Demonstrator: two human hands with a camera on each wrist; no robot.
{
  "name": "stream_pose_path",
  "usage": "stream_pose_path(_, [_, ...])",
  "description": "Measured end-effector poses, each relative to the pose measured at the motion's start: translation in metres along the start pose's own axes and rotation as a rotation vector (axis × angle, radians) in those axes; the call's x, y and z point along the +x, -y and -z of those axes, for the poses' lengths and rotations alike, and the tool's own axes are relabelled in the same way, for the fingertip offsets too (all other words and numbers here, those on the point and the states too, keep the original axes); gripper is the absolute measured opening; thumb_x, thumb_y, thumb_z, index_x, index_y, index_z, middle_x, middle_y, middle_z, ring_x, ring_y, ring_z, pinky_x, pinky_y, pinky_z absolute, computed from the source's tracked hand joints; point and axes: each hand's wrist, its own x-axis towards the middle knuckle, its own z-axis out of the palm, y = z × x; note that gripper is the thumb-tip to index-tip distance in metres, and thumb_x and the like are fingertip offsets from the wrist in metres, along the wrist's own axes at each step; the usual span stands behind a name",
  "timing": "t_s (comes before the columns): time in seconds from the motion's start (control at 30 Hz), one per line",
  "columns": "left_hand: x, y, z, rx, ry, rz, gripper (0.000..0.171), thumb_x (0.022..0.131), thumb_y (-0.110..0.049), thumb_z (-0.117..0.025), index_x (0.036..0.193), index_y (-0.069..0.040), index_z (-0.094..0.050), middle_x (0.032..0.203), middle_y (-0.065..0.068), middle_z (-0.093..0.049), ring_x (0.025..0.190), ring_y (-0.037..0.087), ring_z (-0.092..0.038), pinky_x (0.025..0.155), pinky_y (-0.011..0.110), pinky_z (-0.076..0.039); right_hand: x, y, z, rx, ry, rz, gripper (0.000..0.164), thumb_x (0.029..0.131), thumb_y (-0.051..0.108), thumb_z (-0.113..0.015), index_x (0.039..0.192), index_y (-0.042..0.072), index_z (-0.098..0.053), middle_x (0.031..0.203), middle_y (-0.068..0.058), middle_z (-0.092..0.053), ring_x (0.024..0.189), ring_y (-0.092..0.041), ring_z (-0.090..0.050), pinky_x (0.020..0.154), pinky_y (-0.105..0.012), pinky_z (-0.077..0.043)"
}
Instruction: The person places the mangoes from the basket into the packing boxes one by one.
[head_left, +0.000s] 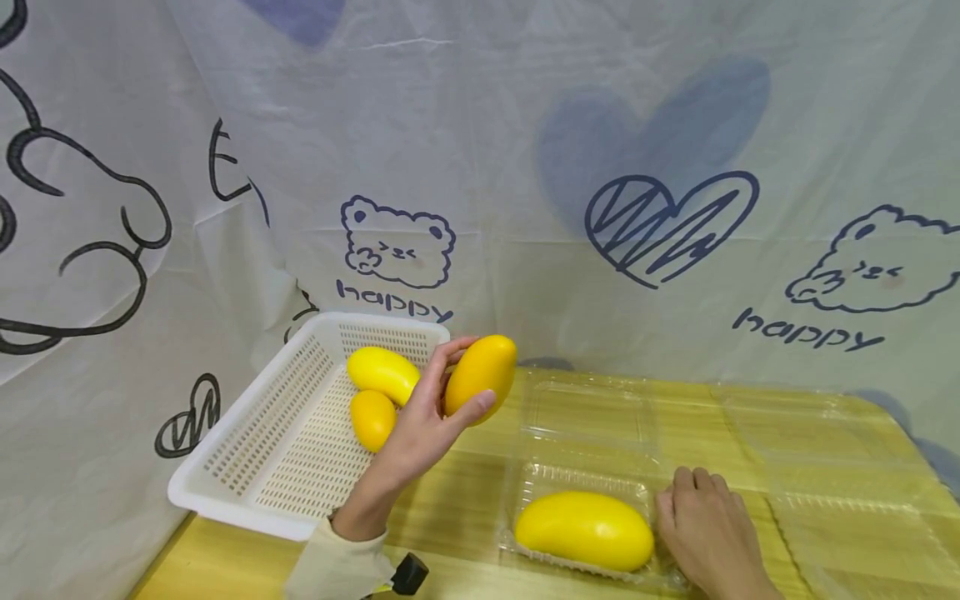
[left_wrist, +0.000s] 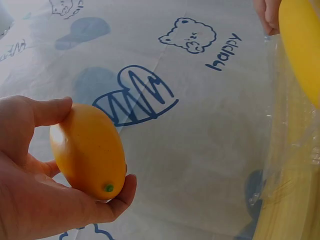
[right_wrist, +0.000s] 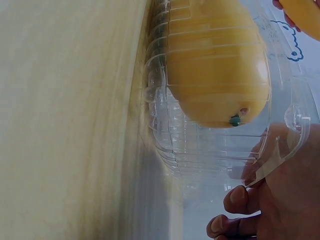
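Note:
My left hand [head_left: 416, 429] holds an orange mango [head_left: 483, 375] above the table, thumb on one side and fingers on the other. A small green stem spot shows on this mango [left_wrist: 87, 150] in the left wrist view. A large yellow mango [head_left: 585, 532] lies in a clear plastic clamshell box [head_left: 585, 477], whose lid [head_left: 588, 412] is folded back. At the box's right side is my right hand [head_left: 708, 529]. Its curled fingers [right_wrist: 237, 199] pinch the box's rim in the right wrist view.
To the left stands a white perforated basket [head_left: 247, 450] with a yellow mango [head_left: 382, 371] and an orange mango [head_left: 372, 421] inside. Another open clear box [head_left: 862, 525] sits at the right. A printed cloth [head_left: 495, 167] hangs behind the wooden table [head_left: 450, 500].

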Motion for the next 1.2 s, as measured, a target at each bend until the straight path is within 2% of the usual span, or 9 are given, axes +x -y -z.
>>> stream_pose_path(0.37, [0.001,0.007,-0.01,-0.043,0.054,0.005,0.058,0.098,-0.013,-0.07,0.149,-0.023,-0.045,0.133,0.011,-0.053,0.109,0.029,-0.06,0.089,0.044,-0.056,0.0,0.0,0.001,0.001,0.001,0.002,0.029,0.106,0.018,-0.042,0.08,0.009,-0.05,0.073,-0.005,-0.044,0.065,-0.023,-0.038,0.059,-0.038,-0.034])
stream_pose_path(0.53, [0.0,0.011,-0.015,-0.023,0.07,-0.002,0.062,0.097,-0.013,-0.071,0.152,-0.017,-0.043,0.133,0.011,-0.054,0.109,0.028,-0.059,0.09,0.044,-0.055,-0.001,0.001,0.001,0.001,0.001,0.002,0.029,0.106,0.018,-0.042,0.079,0.008,-0.05,0.073,-0.005,-0.044,0.065,-0.023,-0.038,0.059,-0.037,-0.034])
stream_pose_path(0.7, [0.0,0.013,-0.022,0.021,0.082,0.02,0.063,0.096,-0.017,-0.073,0.151,-0.025,-0.045,0.137,0.006,-0.052,0.11,0.027,-0.059,0.091,0.043,-0.054,0.0,0.0,0.0,0.002,-0.004,0.011,0.03,0.106,0.018,-0.041,0.079,0.009,-0.049,0.073,-0.005,-0.044,0.065,-0.023,-0.039,0.059,-0.038,-0.034])
stream_pose_path(0.87, [0.0,0.016,-0.028,0.032,0.11,0.038,0.064,0.096,-0.019,-0.074,0.152,-0.026,-0.043,0.139,0.005,-0.051,0.11,0.027,-0.058,0.089,0.042,-0.054,0.0,0.0,0.0,-0.002,-0.015,0.014,0.03,0.106,0.019,-0.042,0.079,0.008,-0.049,0.073,-0.005,-0.045,0.065,-0.023,-0.04,0.059,-0.039,-0.035])
stream_pose_path(1.2, [0.0,0.023,-0.036,0.01,0.142,0.021,0.062,0.096,-0.017,-0.074,0.151,-0.025,-0.046,0.141,0.004,-0.052,0.111,0.025,-0.059,0.089,0.042,-0.055,0.0,0.0,0.001,0.003,-0.024,0.018,0.029,0.106,0.018,-0.043,0.079,0.008,-0.05,0.073,-0.005,-0.045,0.065,-0.023,-0.04,0.058,-0.038,-0.035])
